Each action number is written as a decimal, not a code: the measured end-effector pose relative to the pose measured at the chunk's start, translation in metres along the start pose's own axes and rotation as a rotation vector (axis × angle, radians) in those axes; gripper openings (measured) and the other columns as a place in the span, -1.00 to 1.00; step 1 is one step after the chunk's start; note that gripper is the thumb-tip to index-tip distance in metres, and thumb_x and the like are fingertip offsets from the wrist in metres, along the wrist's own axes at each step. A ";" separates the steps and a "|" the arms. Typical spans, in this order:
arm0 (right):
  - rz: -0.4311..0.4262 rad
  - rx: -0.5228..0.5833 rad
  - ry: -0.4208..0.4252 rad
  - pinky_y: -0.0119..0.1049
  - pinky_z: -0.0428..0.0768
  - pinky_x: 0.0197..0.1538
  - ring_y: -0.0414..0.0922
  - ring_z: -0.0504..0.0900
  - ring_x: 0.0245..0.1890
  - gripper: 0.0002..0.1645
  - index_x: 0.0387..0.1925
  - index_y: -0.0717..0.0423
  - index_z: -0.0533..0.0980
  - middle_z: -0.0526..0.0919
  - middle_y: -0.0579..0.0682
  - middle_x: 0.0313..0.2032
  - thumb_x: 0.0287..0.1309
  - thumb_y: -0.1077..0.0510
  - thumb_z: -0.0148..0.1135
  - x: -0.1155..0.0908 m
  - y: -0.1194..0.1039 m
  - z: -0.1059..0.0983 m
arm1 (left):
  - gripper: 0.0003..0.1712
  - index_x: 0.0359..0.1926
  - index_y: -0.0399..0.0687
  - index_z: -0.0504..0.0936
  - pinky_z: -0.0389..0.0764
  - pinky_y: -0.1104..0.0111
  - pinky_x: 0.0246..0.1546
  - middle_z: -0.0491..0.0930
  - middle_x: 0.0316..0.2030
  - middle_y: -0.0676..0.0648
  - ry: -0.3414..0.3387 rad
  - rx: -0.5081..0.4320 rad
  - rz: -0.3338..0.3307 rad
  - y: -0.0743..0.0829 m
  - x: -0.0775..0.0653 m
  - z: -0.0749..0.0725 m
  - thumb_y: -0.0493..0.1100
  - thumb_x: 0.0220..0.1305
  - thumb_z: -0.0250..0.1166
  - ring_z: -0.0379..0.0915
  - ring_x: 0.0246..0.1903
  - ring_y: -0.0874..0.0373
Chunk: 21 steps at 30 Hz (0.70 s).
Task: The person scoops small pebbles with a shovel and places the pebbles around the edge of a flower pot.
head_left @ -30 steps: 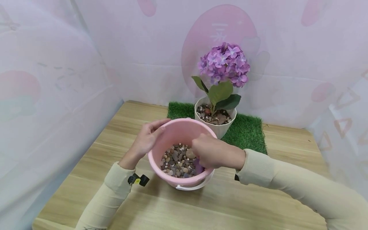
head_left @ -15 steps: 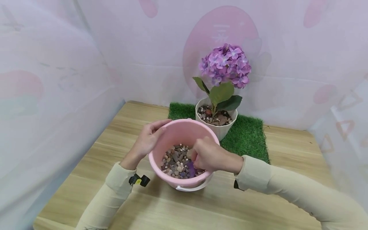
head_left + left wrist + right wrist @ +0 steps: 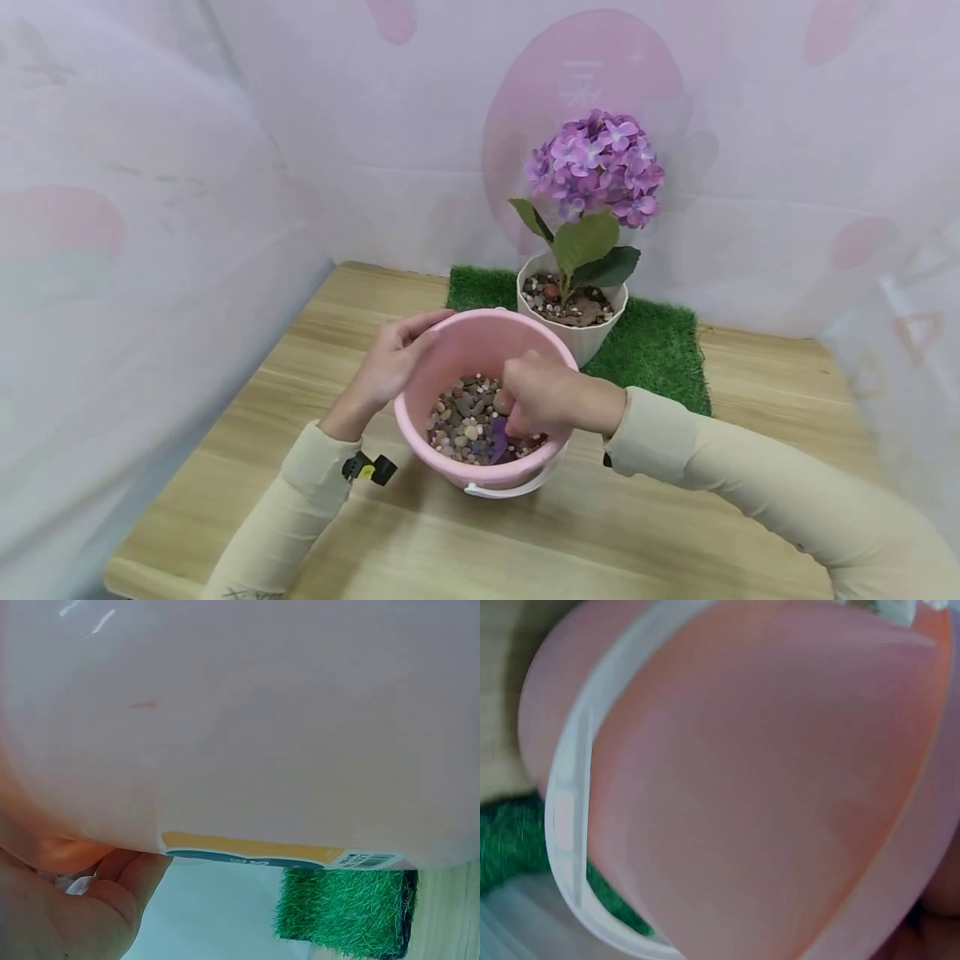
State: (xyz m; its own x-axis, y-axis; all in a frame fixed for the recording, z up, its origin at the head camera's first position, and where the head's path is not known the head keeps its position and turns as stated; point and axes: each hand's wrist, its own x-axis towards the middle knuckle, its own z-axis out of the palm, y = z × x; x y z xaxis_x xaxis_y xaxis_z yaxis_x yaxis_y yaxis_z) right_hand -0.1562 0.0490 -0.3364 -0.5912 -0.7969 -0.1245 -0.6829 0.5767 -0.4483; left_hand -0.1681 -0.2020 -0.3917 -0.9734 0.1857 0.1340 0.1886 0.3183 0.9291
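Observation:
A pink bucket [image 3: 486, 340] stands on the wooden table in the head view, tilted toward me, with pebbles [image 3: 467, 408] in the bottom. My left hand [image 3: 388, 360] grips its rim at the far left, thumb over the edge. My right hand [image 3: 549, 393] reaches inside on the right, fingers curled round a purple tool [image 3: 498, 440]. Only a piece of that tool shows among the pebbles; the rest is hidden by the hand. The bucket's outer wall [image 3: 262, 735] fills the left wrist view. Its white handle [image 3: 566, 817] hangs down in the right wrist view.
Behind the bucket, a white pot [image 3: 588, 337] with a purple hydrangea [image 3: 596, 167] stands on a green turf mat [image 3: 660, 350]. The wooden table [image 3: 420, 550] runs back to a pale patterned cloth [image 3: 405, 108], which also hangs at both sides.
My right hand shifts a little within the bucket, and more of the purple tool shows over the pebbles than a second ago. The left hand keeps its hold on the rim.

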 end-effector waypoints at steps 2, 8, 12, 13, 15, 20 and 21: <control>-0.009 -0.021 -0.014 -0.52 0.02 -0.61 -0.32 0.01 -0.70 -0.26 -0.85 -0.17 0.13 -0.02 -0.28 -0.79 -0.11 0.37 0.51 -0.001 0.001 -0.001 | -0.53 0.46 -0.10 0.52 0.86 0.14 -0.01 0.61 0.32 -0.30 -0.006 -0.006 0.000 0.000 0.001 0.002 -0.18 0.63 0.11 0.74 0.07 -0.23; -0.070 0.023 0.083 -0.56 0.16 -0.61 -0.40 0.16 -0.71 -0.46 -0.89 -0.08 0.40 0.23 -0.32 -0.83 -0.10 0.35 0.52 -0.007 0.004 0.005 | -0.53 0.46 -0.07 0.52 0.86 0.12 -0.03 0.62 0.31 -0.29 -0.001 -0.010 -0.011 0.001 0.000 0.003 -0.16 0.63 0.11 0.74 0.06 -0.24; -0.029 0.056 0.218 -0.53 0.60 -0.40 -0.39 0.61 -0.57 -0.84 -0.62 0.00 0.77 0.74 -0.23 -0.63 -0.03 0.25 0.58 -0.007 0.001 0.008 | -0.53 0.45 -0.10 0.53 0.87 0.11 -0.06 0.64 0.29 -0.30 -0.001 -0.006 -0.008 0.003 -0.001 0.002 -0.15 0.63 0.12 0.75 0.04 -0.25; -0.014 0.062 0.252 -0.50 0.68 -0.30 -0.35 0.71 -0.50 -0.93 -0.53 0.01 0.82 0.82 -0.18 -0.54 -0.02 0.20 0.62 -0.006 0.000 0.009 | -0.53 0.45 -0.11 0.53 0.87 0.11 -0.06 0.64 0.28 -0.30 -0.002 -0.005 -0.005 0.003 -0.001 0.002 -0.16 0.63 0.12 0.75 0.04 -0.24; 0.022 0.070 0.292 -0.44 0.74 -0.21 -0.27 0.79 -0.43 -0.93 -0.46 0.03 0.83 0.86 -0.13 -0.46 0.01 0.15 0.63 -0.005 -0.003 0.011 | -0.53 0.45 -0.11 0.53 0.87 0.12 -0.08 0.64 0.28 -0.30 -0.006 -0.003 -0.002 0.003 0.001 0.003 -0.15 0.63 0.12 0.76 0.03 -0.24; 0.023 0.067 0.339 -0.43 0.78 -0.19 -0.19 0.84 -0.37 -0.91 -0.38 0.08 0.84 0.87 -0.08 -0.40 0.03 0.18 0.61 -0.004 -0.005 0.018 | -0.53 0.45 -0.09 0.53 0.87 0.09 -0.09 0.65 0.26 -0.32 -0.006 -0.012 -0.008 0.003 0.001 0.004 -0.15 0.63 0.11 0.76 0.02 -0.25; 0.007 0.063 0.354 -0.43 0.79 -0.18 -0.18 0.86 -0.35 -0.91 -0.36 0.10 0.84 0.87 -0.07 -0.39 0.03 0.21 0.60 -0.003 -0.004 0.020 | -0.53 0.44 -0.09 0.53 0.87 0.07 -0.10 0.65 0.26 -0.32 -0.004 -0.012 -0.010 0.002 0.001 0.003 -0.15 0.63 0.11 0.76 0.01 -0.26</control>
State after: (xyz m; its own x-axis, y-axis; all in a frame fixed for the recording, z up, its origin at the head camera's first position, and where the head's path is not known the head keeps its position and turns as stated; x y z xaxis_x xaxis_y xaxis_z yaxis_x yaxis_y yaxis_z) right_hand -0.1425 0.0456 -0.3520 -0.7153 -0.6749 0.1813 -0.6570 0.5610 -0.5037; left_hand -0.1681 -0.1979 -0.3906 -0.9747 0.1862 0.1238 0.1777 0.3089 0.9343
